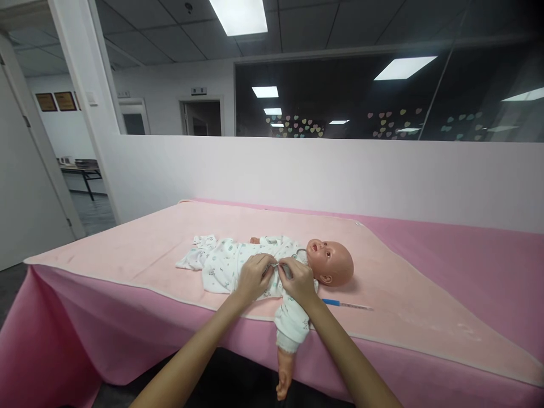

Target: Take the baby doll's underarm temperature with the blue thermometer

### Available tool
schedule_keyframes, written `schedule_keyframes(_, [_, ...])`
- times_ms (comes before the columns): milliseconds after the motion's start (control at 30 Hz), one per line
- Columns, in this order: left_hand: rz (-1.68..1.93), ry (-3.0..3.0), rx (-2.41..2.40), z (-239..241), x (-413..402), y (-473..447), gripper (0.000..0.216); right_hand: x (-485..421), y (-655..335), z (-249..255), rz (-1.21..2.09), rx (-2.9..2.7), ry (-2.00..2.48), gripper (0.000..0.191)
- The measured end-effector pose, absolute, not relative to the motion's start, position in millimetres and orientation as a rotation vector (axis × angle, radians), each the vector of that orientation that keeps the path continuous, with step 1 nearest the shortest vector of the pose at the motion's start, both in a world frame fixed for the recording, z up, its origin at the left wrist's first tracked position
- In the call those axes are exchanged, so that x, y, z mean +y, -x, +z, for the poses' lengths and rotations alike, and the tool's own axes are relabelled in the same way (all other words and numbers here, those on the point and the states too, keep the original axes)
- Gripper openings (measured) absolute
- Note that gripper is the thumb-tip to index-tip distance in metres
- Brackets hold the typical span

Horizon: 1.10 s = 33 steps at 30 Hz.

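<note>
A baby doll (335,263) lies on its back with its head to the right, dressed in a white printed baby gown (223,263). Over the chest, my left hand (255,275) pinches the front of the gown. Close beside it, my right hand (298,279) also has its fingertips closed on the cloth. A small white bit shows between the two hands; whether it is a tie or a fastener I cannot tell. The doll's near arm (285,365) hangs over the table edge, its sleeve (292,323) below my right wrist.
A thin stick with a blue end (331,302) and a clear marked length, like a thermometer, lies right of my right forearm. A pale pink mat (148,249) covers much of the pink tablecloth (459,255). Behind stands a low white wall (323,175); a door (29,164) is at left.
</note>
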<state>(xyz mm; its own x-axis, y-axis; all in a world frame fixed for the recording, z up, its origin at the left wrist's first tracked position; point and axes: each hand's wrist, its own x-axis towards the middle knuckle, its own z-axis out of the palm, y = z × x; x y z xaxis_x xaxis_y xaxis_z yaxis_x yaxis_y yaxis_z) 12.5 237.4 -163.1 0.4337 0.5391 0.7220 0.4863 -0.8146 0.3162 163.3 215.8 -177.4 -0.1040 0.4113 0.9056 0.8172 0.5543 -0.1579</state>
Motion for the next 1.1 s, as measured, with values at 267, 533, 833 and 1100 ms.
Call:
schedule_keyframes(267, [1.350,-2.558,0.962,-160.5,235.9,-13.1,0.016,213.9,-161.9,-175.1,-0.479,-1.749,1.058,0.014])
schedule_keyframes(533, [1.352,-2.550,0.954,-161.1,236.0,-12.8,0.015,214.4,-163.4,-176.4,-0.523,-1.763,1.055,0.021])
schedule_keyframes(833, [1.367,-2.513,0.989,-160.9,234.4,-13.5,0.012,214.1,-162.6,-174.8,-0.509,-1.715,1.058,0.020])
schedule_keyframes(1100, [1.359,-2.489,0.984,-161.3,234.1,-13.0,0.016,213.4,-162.1,-174.9,-0.457,-1.718,1.036,0.014])
